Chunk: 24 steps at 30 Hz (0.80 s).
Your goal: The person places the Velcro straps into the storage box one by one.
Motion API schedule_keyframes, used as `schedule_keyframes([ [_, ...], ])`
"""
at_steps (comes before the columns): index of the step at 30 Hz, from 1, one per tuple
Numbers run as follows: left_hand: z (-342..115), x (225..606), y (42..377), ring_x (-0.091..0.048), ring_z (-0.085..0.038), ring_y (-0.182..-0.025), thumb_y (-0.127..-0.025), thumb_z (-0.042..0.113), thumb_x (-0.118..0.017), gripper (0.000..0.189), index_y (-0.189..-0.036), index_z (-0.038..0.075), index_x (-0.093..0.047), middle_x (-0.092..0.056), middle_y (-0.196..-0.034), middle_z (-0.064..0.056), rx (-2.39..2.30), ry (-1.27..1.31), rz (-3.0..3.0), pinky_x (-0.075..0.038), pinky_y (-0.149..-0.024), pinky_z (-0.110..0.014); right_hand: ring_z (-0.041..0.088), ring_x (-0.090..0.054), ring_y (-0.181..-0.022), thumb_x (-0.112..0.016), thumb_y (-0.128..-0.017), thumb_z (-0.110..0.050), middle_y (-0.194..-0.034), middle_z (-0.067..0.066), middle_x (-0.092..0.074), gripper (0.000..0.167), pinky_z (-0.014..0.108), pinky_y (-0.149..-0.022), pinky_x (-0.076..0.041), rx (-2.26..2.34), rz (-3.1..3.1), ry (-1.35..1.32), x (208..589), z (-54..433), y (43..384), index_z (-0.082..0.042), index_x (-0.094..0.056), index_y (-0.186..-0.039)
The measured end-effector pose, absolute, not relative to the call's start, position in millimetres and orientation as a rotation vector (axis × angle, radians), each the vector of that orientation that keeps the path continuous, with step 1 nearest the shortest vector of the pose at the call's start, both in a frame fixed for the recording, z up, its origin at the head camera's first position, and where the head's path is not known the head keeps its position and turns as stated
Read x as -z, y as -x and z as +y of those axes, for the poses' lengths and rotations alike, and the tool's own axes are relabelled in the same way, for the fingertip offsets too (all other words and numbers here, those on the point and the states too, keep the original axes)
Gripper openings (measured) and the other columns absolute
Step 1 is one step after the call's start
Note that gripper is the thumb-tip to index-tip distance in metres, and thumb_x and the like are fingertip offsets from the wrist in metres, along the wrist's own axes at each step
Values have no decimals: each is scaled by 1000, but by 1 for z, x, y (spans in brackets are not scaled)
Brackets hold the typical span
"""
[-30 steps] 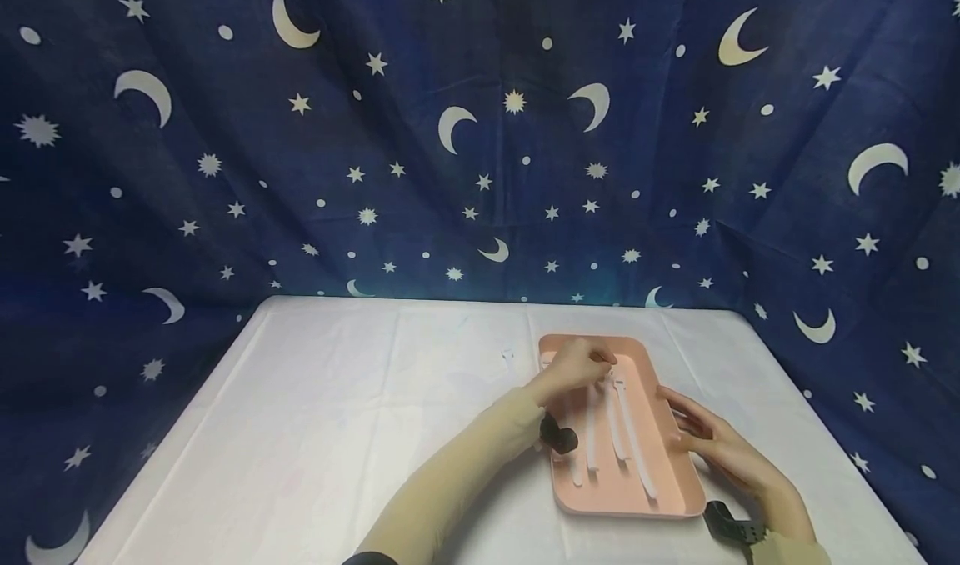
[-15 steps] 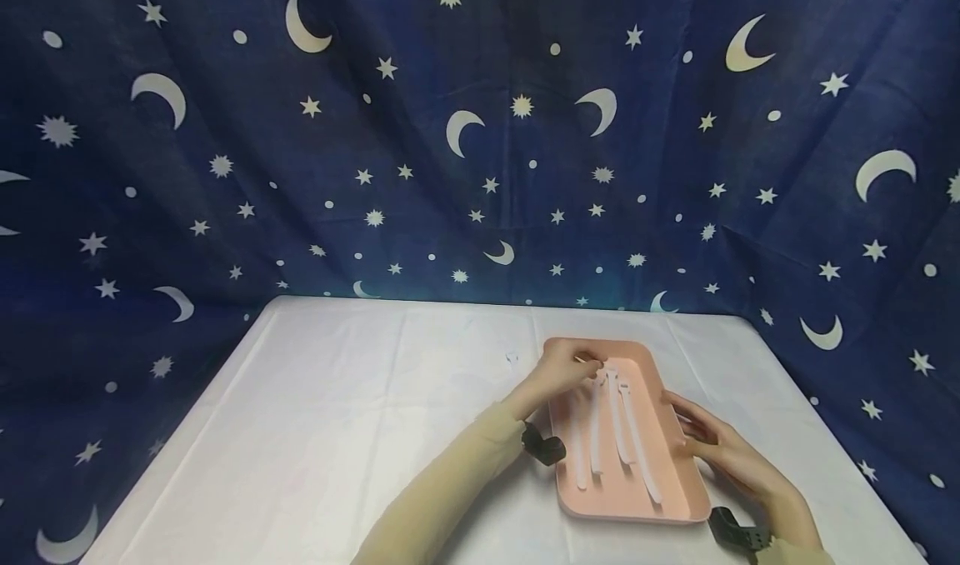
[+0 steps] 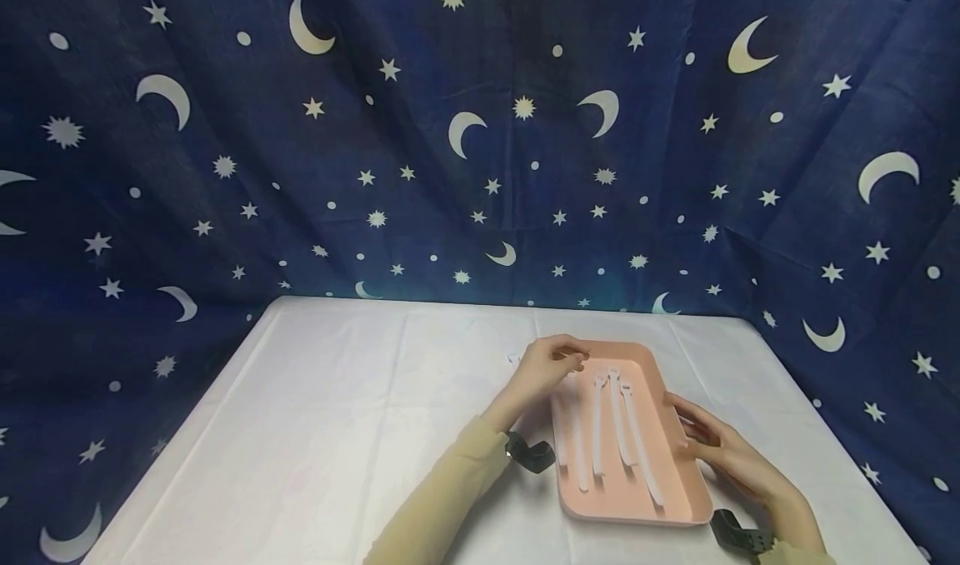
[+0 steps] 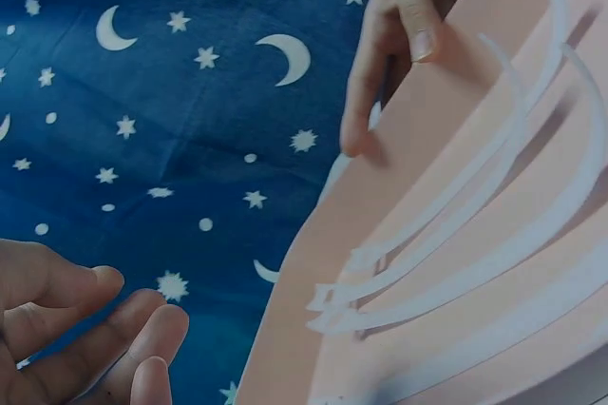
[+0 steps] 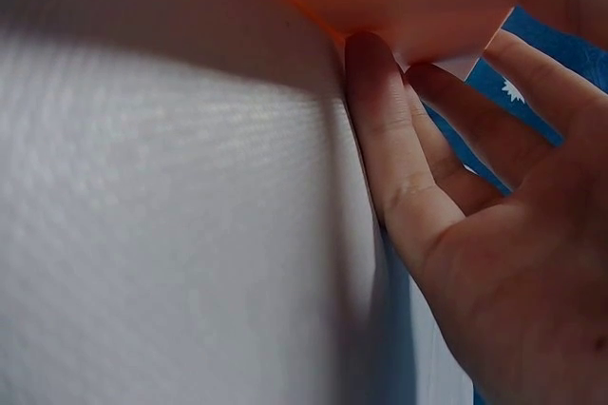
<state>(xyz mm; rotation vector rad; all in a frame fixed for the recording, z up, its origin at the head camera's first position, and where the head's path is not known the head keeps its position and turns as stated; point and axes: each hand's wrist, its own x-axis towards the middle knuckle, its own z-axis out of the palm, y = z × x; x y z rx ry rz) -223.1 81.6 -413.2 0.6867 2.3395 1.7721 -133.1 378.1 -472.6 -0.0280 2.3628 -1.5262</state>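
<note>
A shallow pink tray (image 3: 637, 511) lies on the table with several white straps in it, each a thin strip with a slotted head like a cable tie; one strap (image 3: 642, 448) is the rightmost. My left hand (image 3: 542, 373) hovers at the tray's far left corner, fingers loosely bent and nothing between them in the left wrist view; it hides the upper ends of the leftmost straps. Against the tray's right wall rest the fingertips and thumb of my right hand (image 3: 723, 448), its fingers nearly straight in the right wrist view.
The table (image 3: 322, 432) has a white cloth. Another small white strap head (image 3: 513, 357) shows on it just left of the left hand. A dark blue curtain (image 3: 420, 132) with moons and stars hangs behind and at both sides.
My left hand has moved left from above the middle straps to the tray's far left corner, uncovering the heads of the middle straps. The right hand has stayed at the tray's side.
</note>
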Motion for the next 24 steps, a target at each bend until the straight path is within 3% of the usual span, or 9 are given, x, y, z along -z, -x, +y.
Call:
schedule_keyframes([
  [1, 80, 413, 223, -70, -11, -84, -91, 8, -55, 25, -111, 5, -69, -73, -105, -10, -1789, -676, 2333, -53, -69, -20, 48, -28, -140, -65, -87, -23, -160, 21, -13, 82, 64, -107, -32, 1524, 2363, 19, 472, 378, 133, -13, -18, -154],
  [4, 75, 414, 223, -72, -21, -88, -91, 7, -55, 23, -110, 7, -70, -73, -106, -12, -1855, -646, 2311, -56, -72, -27, 45, -32, -139, -65, -87, -22, -160, 21, -13, 82, 64, -106, -32, 1524, 2363, 16, 472, 378, 133, -13, -18, -154],
  [7, 70, 416, 224, -71, -30, -91, -91, 5, -56, 22, -108, 5, -70, -73, -105, -15, -1924, -616, 2285, -55, -70, -27, 22, -46, -132, -65, -87, -23, -160, 21, -14, 82, 62, -107, -33, 1518, 2367, 16, 472, 378, 133, -14, -18, -154],
  [9, 67, 418, 225, -70, -34, -92, -92, 5, -56, 22, -109, 2, -69, -72, -105, -18, -1962, -599, 2271, -53, -69, -26, 4, -48, -123, -65, -87, -23, -160, 20, -14, 82, 62, -108, -33, 1519, 2362, 13, 472, 378, 133, -14, -19, -154],
  [11, 63, 420, 227, -70, -36, -93, -92, 5, -56, 23, -110, 2, -69, -71, -105, -20, -1990, -569, 2262, -54, -70, -29, -4, -46, -117, -65, -87, -23, -160, 20, -14, 82, 62, -108, -32, 1518, 2359, 13, 472, 378, 133, -14, -19, -154],
  [15, 56, 422, 230, -70, -36, -94, -91, 6, -57, 23, -111, 3, -69, -71, -105, -21, -2028, -482, 2258, -56, -74, -35, 22, -46, -132, -66, -86, -22, -160, 20, -14, 83, 63, -107, -32, 1524, 2358, 4, 472, 378, 133, -14, -19, -154],
  [18, 51, 425, 234, -70, -33, -95, -91, 8, -57, 23, -111, 5, -69, -71, -106, -19, -2044, -406, 2266, -55, -75, -30, 45, -31, -140, -67, -86, -21, -160, 21, -12, 84, 64, -107, -31, 1544, 2346, 1, 472, 377, 133, -13, -18, -154],
  [22, 45, 427, 241, -70, -29, -97, -91, 11, -58, 23, -111, 6, -69, -72, -109, -17, -2086, -335, 2248, -53, -77, -27, 46, -29, -141, -67, -86, -19, -160, 21, -12, 84, 65, -107, -30, 1559, 2341, 11, 472, 377, 132, -13, -18, -154],
  [24, 42, 428, 243, -71, -26, -95, -91, 11, -58, 24, -112, 6, -68, -72, -109, -14, -2108, -310, 2242, -53, -76, -26, 30, -41, -137, -67, -86, -20, -160, 21, -13, 84, 64, -107, -30, 1554, 2348, 12, 472, 377, 132, -13, -19, -154],
])
